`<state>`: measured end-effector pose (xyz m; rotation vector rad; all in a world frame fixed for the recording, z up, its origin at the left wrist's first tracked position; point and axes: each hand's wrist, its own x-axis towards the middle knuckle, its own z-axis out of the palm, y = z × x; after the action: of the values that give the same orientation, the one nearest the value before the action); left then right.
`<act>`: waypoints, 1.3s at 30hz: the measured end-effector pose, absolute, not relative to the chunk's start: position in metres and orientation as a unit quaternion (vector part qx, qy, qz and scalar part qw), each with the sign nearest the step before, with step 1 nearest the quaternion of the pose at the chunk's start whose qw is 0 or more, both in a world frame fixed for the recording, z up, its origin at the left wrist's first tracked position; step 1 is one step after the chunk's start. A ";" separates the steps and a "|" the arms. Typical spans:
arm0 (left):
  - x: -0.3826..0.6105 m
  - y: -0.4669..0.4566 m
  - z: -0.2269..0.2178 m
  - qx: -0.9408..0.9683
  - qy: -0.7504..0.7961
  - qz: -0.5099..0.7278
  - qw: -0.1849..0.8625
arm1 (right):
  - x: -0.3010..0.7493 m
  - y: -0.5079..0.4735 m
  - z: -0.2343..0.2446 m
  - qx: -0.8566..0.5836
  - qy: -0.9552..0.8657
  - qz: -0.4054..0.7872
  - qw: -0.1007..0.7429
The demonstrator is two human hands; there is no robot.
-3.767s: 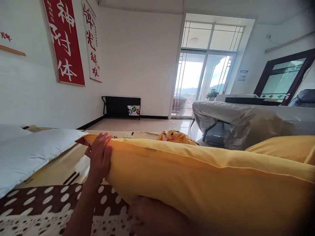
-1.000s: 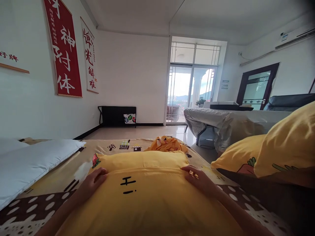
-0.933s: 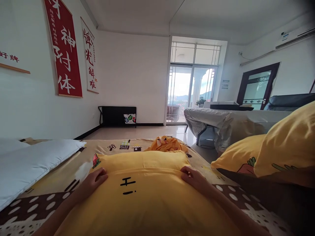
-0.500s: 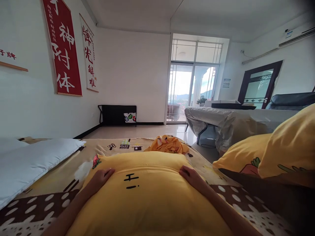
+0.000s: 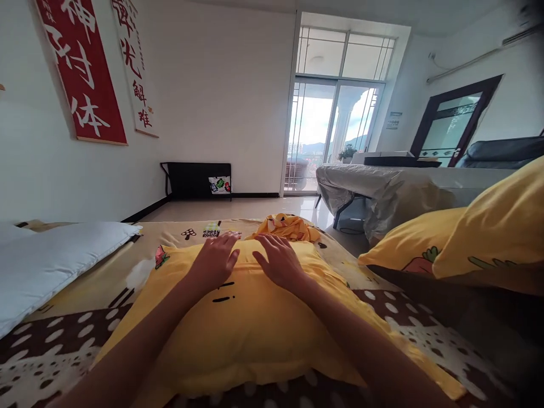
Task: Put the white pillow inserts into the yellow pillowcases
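A yellow pillow (image 5: 255, 323) with small black marks lies flat on the patterned bedsheet (image 5: 55, 351) in front of me. My left hand (image 5: 215, 262) rests palm down on its far middle, fingers stretched out. My right hand (image 5: 278, 262) lies flat beside it, fingers spread, a small gap between the two hands. Neither hand holds anything.
A white pillow (image 5: 51, 263) lies at the left. Two more yellow pillows (image 5: 488, 232) are stacked at the right. A crumpled yellow cloth (image 5: 289, 226) sits at the bed's far edge. Beyond it are a covered table (image 5: 391, 190), a black rack (image 5: 195, 178) and glass doors.
Both hands have slid from the pillow's left and right sides to its far middle, now side by side. The pillow lies flatter, and the view has tilted down.
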<state>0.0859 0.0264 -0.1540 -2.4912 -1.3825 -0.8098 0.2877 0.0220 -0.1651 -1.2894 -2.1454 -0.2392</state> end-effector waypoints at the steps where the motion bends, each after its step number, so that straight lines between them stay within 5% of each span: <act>1: 0.097 0.032 -0.163 -0.841 -0.469 -0.255 0.084 | 0.276 0.027 -0.171 -0.485 -0.820 -0.072 0.295; 7: 0.107 0.055 -0.233 -0.846 -0.499 -0.182 0.045 | 0.273 0.049 -0.222 -0.530 -0.819 0.001 0.220; 15: 0.056 0.063 -0.223 -0.786 -0.581 -0.203 0.056 | 0.334 0.057 -0.231 -0.606 -0.765 -0.018 0.216; 23: -0.035 0.058 -0.266 -0.679 -0.649 -0.334 0.080 | 0.393 0.057 -0.265 -0.642 -0.698 -0.039 0.315; 26: -0.050 0.049 -0.274 -0.679 -0.649 -0.338 0.056 | 0.407 0.055 -0.270 -0.677 -0.676 -0.047 0.287; 33: -0.061 0.010 -0.249 -0.670 -0.658 -0.342 0.041 | 0.454 0.020 -0.265 -0.758 -0.613 -0.084 0.205; 39: 0.026 -0.035 -0.209 -0.808 -0.499 -0.294 0.106 | 0.387 -0.024 -0.219 -0.605 -0.691 -0.235 0.318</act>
<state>0.0261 -0.0345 -0.2089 -2.3815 -1.4710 -0.8662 0.3867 -0.0236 -0.2192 -1.5931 -1.8172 -0.6195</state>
